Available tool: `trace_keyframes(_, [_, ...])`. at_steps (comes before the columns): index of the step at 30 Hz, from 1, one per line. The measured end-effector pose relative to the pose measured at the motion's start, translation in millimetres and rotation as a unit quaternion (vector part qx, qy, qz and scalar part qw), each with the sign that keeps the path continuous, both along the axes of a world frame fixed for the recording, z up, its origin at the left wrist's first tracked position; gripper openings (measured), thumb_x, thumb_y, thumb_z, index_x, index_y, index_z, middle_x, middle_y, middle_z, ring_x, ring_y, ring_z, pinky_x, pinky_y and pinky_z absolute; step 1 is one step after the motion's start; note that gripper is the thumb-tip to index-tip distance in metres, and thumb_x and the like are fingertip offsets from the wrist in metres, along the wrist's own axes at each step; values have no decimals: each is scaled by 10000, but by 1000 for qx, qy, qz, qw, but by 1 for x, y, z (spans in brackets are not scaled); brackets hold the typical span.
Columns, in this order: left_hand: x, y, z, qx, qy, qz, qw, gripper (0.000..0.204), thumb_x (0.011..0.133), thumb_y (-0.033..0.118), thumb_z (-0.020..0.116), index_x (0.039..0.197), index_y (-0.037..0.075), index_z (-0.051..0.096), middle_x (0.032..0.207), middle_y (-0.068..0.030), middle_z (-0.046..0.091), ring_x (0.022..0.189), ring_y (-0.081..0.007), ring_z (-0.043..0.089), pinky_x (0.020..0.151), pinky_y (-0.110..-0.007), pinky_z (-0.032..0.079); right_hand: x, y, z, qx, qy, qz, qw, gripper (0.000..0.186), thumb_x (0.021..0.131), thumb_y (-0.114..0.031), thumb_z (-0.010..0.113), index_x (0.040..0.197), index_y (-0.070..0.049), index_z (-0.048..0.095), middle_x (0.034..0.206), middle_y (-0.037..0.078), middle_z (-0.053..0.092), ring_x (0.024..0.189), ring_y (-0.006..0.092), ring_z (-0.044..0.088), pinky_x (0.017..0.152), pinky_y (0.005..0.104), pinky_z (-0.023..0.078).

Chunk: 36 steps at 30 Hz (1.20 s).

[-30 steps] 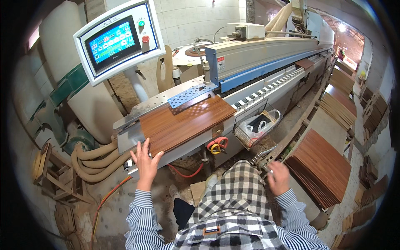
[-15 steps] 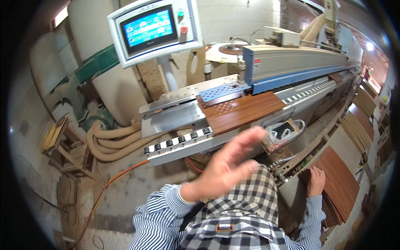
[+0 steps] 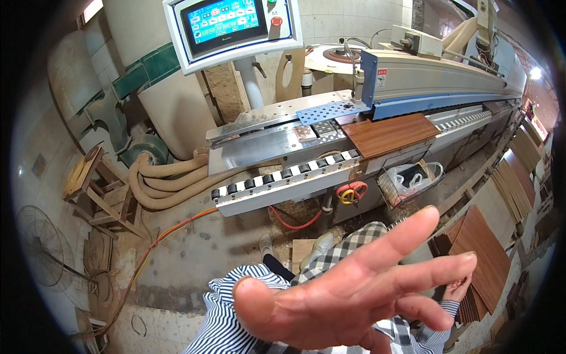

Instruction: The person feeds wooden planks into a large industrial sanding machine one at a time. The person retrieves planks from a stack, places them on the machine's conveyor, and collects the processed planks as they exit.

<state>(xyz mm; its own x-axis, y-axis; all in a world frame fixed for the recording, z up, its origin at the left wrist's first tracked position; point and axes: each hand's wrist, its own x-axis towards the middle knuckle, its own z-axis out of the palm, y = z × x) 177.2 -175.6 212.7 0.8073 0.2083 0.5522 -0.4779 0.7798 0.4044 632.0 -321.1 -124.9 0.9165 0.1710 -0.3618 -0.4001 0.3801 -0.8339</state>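
My left hand (image 3: 354, 295) is raised close to the camera, fingers spread and nothing in it. Down at the right, my right hand (image 3: 457, 288) is at the near edge of a stack of brown wood-grain boards (image 3: 480, 251). Its fingers are bent around the edge of the top board, partly hidden behind my left hand. A similar brown panel (image 3: 392, 134) lies flat on the bed of a long edge-banding machine (image 3: 442, 91), partly beneath its blue-edged beam. Neither hand touches this panel.
A control screen (image 3: 227, 23) stands above the machine's left end. Black-and-white rollers (image 3: 286, 174) line the near rail. A wire basket (image 3: 410, 183) with plastic bags and yellow-handled scissors (image 3: 349, 193) hang at the front. Hoses, a wooden stool (image 3: 97, 194) and a fan (image 3: 41, 245) are left.
The panel on the machine has slid right, uncovering more rollers. My left hand has risen toward the camera and moved right. My right hand stays at the stack, its fingers now bent at the edge.
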Motion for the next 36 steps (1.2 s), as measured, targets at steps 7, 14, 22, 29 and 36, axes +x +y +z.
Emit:
trace_keyframes(7, [2, -23, -13, -25, -119, 24, 992, 1165, 795, 728, 606, 1581, 178, -55, 1618, -206, 113, 1406, -325, 336, 975, -427, 489, -45, 7, -6, 70, 3, 211, 975, 343, 952, -433, 620, 910, -93, 641, 748, 11, 659, 575, 81, 547, 496, 202, 421])
trace_keyframes(14, [-13, 16, -45, 74, -137, 219, 963, 1086, 859, 705, 536, 1578, 139, -49, 1608, -257, 79, 1401, -374, 336, 981, -479, 474, -31, -28, 13, 86, -31, 3, 996, 381, 887, -318, 719, 1172, -89, 612, 1032, 13, 666, 625, 108, 552, 508, 203, 431])
trace_keyframes(22, [-62, 62, -147, 336, 334, 639, 606, 682, 951, 364, 606, 1493, 44, 342, 1538, -166, 364, 1375, -287, 401, 1033, -386, 421, -106, 32, 55, 162, -39, 160, 973, 238, 931, -190, 640, 1128, -55, 639, 1019, 29, 694, 824, 131, 643, 596, 243, 496])
trace_keyframes(29, [-68, 52, -180, 581, 421, 624, 309, 777, 794, 412, 778, 1406, 46, 471, 1504, -186, 400, 1390, -407, 336, 1128, -505, 295, -205, 156, 102, 104, 11, 451, 887, 167, 923, -164, 649, 1056, -64, 663, 943, 18, 683, 737, 120, 626, 559, 229, 489])
trace_keyframes(36, [-116, 72, -204, 534, 505, 664, 137, 567, 785, 357, 785, 1228, 45, 621, 1347, -137, 577, 1318, -365, 459, 1106, -509, 331, -311, 268, 98, 171, 78, 633, 751, 208, 911, -175, 711, 1068, -53, 647, 963, 12, 673, 763, 121, 630, 598, 263, 533])
